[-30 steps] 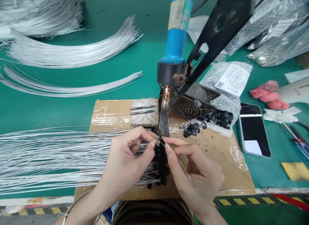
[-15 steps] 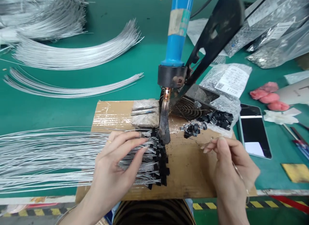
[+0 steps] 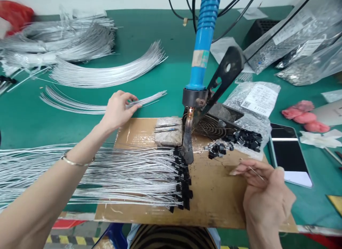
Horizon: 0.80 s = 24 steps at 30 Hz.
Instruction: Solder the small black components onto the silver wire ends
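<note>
Green tabletop (image 3: 176,56): hands (image 3: 120,108) well apart, left at wires (image 3: 82,108) beyond cardboard (image 3: 213,192) edge.

The upper edge of the view is filled by a plain whitish wall (image 3: 139,0), against which the far side of a wide green tabletop (image 3: 139,31) is set. The tabletop's near side is bordered by a pale edge strip (image 3: 77,216). Below, a grey floor (image 3: 87,225) is crossed by yellow-and-black striped marking (image 3: 72,239), and a blue object (image 3: 119,234) is partly seen. Diffuse light is spread across the tabletop.
</note>
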Each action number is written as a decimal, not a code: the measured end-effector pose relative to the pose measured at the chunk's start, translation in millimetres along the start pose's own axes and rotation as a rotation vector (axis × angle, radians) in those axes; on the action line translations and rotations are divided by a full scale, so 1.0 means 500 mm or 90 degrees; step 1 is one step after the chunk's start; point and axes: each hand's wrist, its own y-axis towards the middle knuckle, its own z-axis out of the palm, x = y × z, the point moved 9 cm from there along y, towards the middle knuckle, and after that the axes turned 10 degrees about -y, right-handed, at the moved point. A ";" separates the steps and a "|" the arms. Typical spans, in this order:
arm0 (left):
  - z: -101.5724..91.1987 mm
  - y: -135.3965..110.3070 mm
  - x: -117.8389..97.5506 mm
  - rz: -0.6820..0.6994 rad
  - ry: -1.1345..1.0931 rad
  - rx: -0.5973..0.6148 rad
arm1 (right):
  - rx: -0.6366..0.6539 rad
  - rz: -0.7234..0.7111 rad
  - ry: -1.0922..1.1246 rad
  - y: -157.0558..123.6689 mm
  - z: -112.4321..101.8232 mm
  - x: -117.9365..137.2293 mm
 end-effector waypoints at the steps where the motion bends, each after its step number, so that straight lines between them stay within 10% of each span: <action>1: 0.009 0.016 0.007 0.003 0.000 0.005 | -0.001 -0.001 0.002 0.001 0.000 -0.001; 16: -0.045 -0.004 0.034 -0.009 -0.157 -0.133 | 0.028 -0.034 -0.002 -0.002 0.015 0.006; 24: -0.118 -0.029 -0.039 0.027 -0.201 -0.142 | 0.024 -0.041 -0.004 -0.004 0.017 0.009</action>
